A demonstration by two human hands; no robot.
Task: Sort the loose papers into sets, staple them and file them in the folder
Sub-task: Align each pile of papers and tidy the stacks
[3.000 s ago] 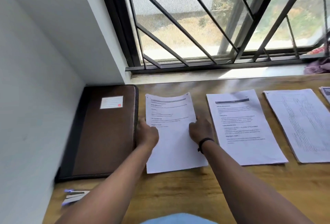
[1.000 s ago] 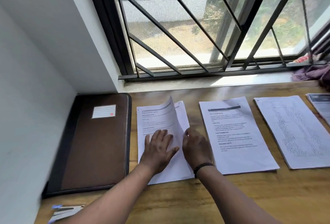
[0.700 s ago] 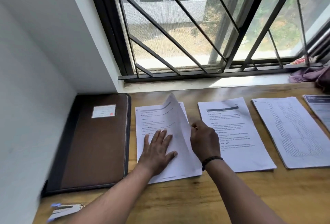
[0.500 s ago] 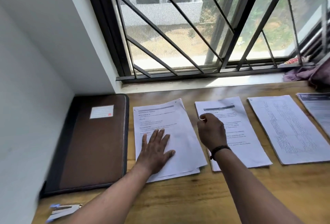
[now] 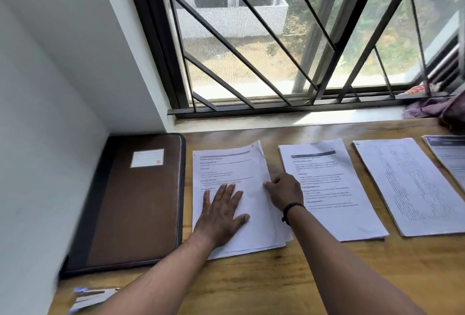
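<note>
paper set (image 5: 234, 171): leftmost stack on desk (image 5: 251, 287), just right of folder (image 5: 136, 199); sheets fanned out of line at the right and near edges
left hand (image 5: 221, 214): fingers spread, flat on top sheet, pinning it
right hand (image 5: 284, 191): curled at stack's right edge; pinch on a sheet likely, can't tell
do well: keep left palm down, square the edges before stapling
stapler (image 5: 93, 298): near-left desk edge, untouched
other sets (image 5: 327, 189): laid out to the right, apart
</note>
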